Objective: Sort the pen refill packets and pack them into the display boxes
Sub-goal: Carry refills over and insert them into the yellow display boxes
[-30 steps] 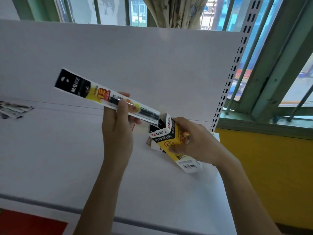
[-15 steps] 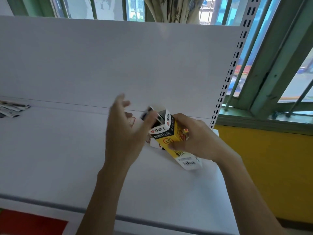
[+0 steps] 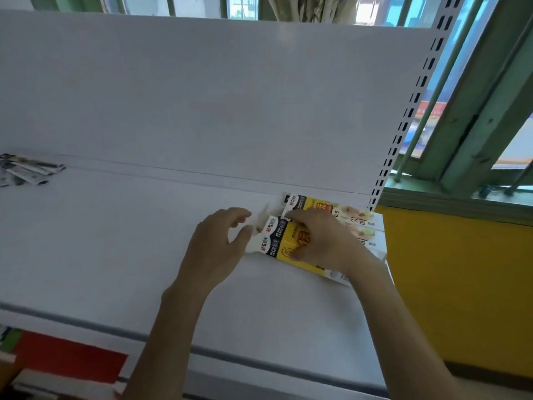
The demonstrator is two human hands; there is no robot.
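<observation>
Head view: the near display box (image 3: 278, 245) and the far display box (image 3: 317, 204) lie touching at the right end of the shelf (image 3: 115, 241). The right hand (image 3: 323, 241) grips the near 1 from above. The left hand (image 3: 216, 246), fingers loosely curved, reaches its white open end; whether it is pinching cannot be told. Refill packets (image 3: 27, 170) lie far left.

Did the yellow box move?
Yes. It tipped down: the yellow box now lies flat on the shelf, alongside the second box by the back panel.
</observation>
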